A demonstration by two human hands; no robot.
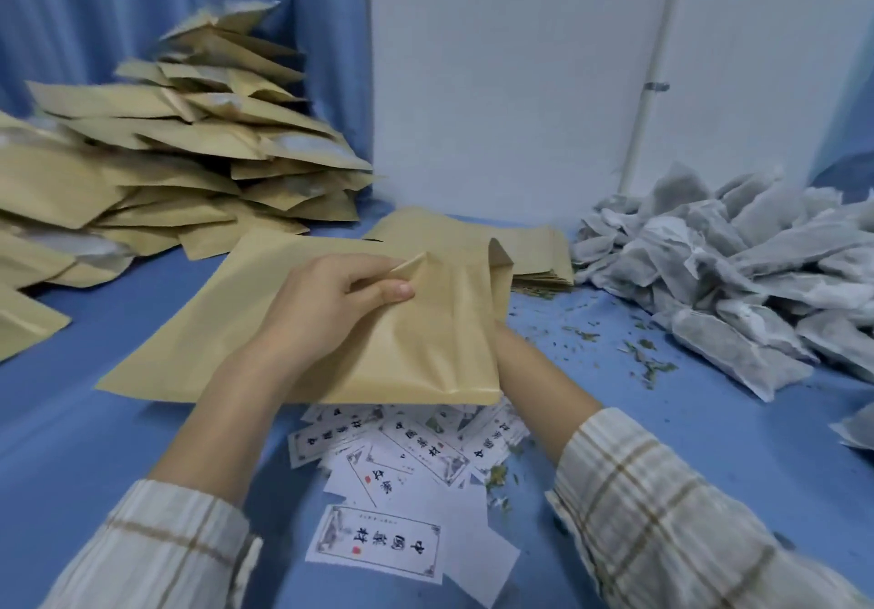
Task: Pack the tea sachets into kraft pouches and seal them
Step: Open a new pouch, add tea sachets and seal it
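- Heaped at far left on the tabletop (94,419): filled pouches (189,135).
- Piled at right: tea sachets (756,277).
- Centre, between both: kraft pouch (331,324), with printed labels (402,466) scattered just in front, partly beneath it.
- Behind it, a flat pouch stack (534,249).

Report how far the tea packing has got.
Done: a big heap of kraft pouches lies at the left, apparently filled. In hand: the left hand pinches the mouth of one kraft pouch; the right hand is hidden behind it. Left: a large pile of tea sachets at the right and a stack of flat pouches behind.
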